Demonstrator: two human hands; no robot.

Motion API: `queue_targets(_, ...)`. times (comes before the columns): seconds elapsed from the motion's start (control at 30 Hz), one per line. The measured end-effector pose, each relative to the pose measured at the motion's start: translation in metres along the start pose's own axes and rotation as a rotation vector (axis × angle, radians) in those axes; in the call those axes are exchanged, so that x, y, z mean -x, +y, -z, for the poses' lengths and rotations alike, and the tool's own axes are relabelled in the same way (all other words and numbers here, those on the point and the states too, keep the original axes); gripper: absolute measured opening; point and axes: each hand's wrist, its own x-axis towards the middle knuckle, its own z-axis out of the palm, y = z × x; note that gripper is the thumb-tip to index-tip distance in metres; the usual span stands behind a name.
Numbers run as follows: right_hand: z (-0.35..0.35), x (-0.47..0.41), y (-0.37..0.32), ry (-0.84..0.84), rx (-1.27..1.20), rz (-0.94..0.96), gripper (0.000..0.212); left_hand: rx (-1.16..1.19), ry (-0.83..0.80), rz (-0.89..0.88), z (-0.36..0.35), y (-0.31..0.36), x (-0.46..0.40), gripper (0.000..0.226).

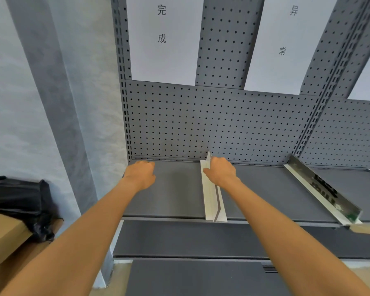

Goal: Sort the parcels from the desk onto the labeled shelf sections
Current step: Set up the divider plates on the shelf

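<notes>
Both hands are extended over the dark grey metal shelf [175, 189] and nothing is held: the left hand [140, 174] is loosely curled, and the right hand [220, 171] rests relaxed against the white upright divider [212, 201]. No parcel is seen in either labelled section. The white paper label [161, 39] should be checked before each placement.

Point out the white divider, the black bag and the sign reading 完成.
White divider [209, 201]: head view, on its left flange.
Black bag [19, 199]: head view, on its crumpled front.
完成 sign [165, 56]: head view, on blank paper below the characters.
</notes>
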Motion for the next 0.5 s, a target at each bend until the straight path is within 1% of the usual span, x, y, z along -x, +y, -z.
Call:
queue_targets(0.07, 0.007, -0.004, -0.011, 0.047, 0.022, 0.12, 0.028, 0.012, 0.027, 0.016, 0.01, -0.009, 0.0, 0.036)
queue_targets(0.17, 0.016, -0.009, -0.033, 0.136, 0.118, 0.279, 0.041, 0.026, 0.062, 0.04, 0.025, -0.025, 0.003, 0.031)
queue_targets(0.23, 0.021, -0.013, -0.051, 0.198, 0.189, 0.371, 0.045, 0.04, 0.091, 0.061, 0.035, -0.04, 0.008, 0.029)
queue_targets(0.33, 0.024, -0.016, -0.083, 0.286, 0.231, 0.492, 0.049, 0.043, 0.151, 0.096, 0.047, -0.067, 0.018, 0.036)
queue_targets(0.4, 0.024, -0.016, -0.105, 0.317, 0.243, 0.548, 0.054, 0.02, 0.176, 0.13, 0.053, -0.087, 0.028, 0.039)
queue_targets(0.5, 0.021, -0.012, -0.144, 0.301, 0.257, 0.617, 0.065, 0.008, 0.187, 0.186, 0.06, -0.117, 0.047, 0.041)
